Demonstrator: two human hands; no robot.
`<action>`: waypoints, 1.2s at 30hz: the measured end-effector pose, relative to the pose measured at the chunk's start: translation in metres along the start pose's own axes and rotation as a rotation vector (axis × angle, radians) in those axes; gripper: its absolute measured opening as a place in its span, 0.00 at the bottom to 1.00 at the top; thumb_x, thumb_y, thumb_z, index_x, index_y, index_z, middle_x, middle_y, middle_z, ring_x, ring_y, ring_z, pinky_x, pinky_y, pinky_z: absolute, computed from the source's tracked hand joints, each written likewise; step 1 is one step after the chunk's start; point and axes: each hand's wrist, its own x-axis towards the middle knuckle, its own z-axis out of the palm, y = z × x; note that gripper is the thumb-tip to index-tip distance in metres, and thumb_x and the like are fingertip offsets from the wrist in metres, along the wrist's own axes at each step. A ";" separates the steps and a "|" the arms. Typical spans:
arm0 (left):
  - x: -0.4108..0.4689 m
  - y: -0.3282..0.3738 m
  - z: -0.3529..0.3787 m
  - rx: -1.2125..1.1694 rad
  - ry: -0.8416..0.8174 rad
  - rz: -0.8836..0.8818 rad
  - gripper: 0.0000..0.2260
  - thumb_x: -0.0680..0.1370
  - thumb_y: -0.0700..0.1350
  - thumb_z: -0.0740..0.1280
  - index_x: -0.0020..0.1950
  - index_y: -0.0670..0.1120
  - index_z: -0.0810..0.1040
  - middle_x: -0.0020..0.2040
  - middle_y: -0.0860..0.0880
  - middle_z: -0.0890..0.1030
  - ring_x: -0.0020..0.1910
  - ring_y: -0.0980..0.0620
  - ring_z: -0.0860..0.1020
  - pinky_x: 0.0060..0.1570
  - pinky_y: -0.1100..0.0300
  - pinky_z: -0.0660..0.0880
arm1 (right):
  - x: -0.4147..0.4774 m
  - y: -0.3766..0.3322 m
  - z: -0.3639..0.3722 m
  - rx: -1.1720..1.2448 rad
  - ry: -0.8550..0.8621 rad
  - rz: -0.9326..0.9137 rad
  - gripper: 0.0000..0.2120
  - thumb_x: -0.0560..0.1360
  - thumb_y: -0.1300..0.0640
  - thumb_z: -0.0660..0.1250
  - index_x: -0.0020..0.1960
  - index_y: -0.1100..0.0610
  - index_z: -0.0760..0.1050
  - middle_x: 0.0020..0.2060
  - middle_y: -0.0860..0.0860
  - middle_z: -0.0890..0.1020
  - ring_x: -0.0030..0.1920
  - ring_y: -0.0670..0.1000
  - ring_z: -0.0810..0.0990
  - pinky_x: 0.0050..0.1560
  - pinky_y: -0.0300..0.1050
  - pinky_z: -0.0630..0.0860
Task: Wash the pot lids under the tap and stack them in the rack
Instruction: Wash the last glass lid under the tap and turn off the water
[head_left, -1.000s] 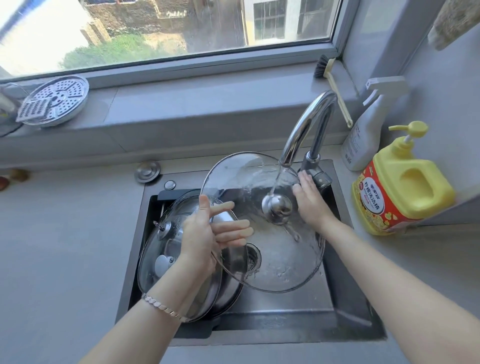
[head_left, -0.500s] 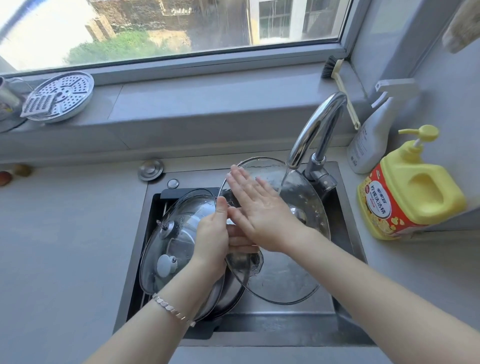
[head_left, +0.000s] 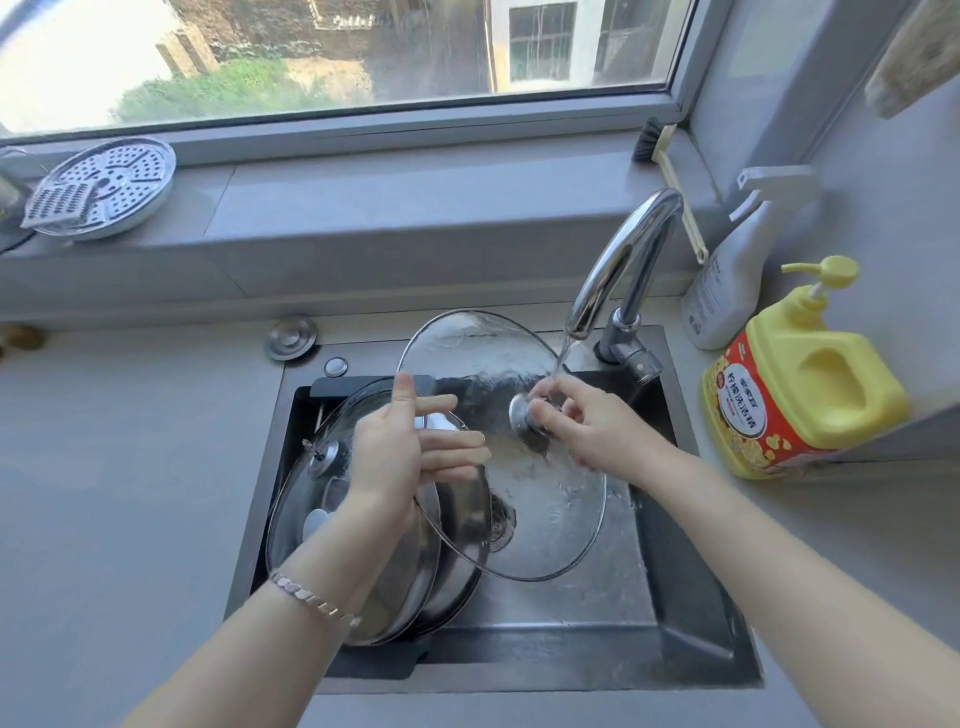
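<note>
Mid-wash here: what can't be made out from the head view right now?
The rack: nowhere in the head view.
The knob of the glass lid: mostly covered by the right hand, head view.
The stacked lids in the sink: left hand and forearm hide part; count unclear.
The drain: half hidden behind the wet glass lid.

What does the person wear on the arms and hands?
No sleeves are in view; both arms are uncovered. The left hand and the right hand have no gloves and no rings that I can see. A thin bracelet of small, flat, pale pinkish links circles the left wrist.
</note>
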 end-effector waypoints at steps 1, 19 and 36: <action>0.000 0.001 -0.001 -0.001 0.003 0.000 0.25 0.80 0.58 0.52 0.50 0.37 0.77 0.33 0.35 0.82 0.28 0.41 0.82 0.25 0.56 0.79 | 0.001 -0.002 0.003 -0.027 -0.005 -0.008 0.08 0.77 0.45 0.59 0.51 0.48 0.70 0.34 0.47 0.74 0.29 0.46 0.73 0.34 0.40 0.69; 0.008 0.003 -0.003 -0.036 0.059 0.019 0.24 0.80 0.57 0.53 0.49 0.38 0.77 0.32 0.37 0.83 0.30 0.41 0.83 0.29 0.53 0.80 | 0.029 -0.006 0.025 0.452 0.153 0.209 0.16 0.77 0.42 0.59 0.40 0.53 0.70 0.24 0.52 0.74 0.18 0.47 0.72 0.19 0.35 0.67; 0.013 0.003 0.025 0.156 -0.013 0.005 0.19 0.81 0.52 0.55 0.46 0.39 0.76 0.30 0.36 0.81 0.25 0.43 0.80 0.24 0.56 0.77 | 0.019 0.008 0.034 -0.187 0.150 0.289 0.21 0.78 0.40 0.46 0.46 0.57 0.65 0.35 0.54 0.81 0.36 0.56 0.80 0.46 0.50 0.74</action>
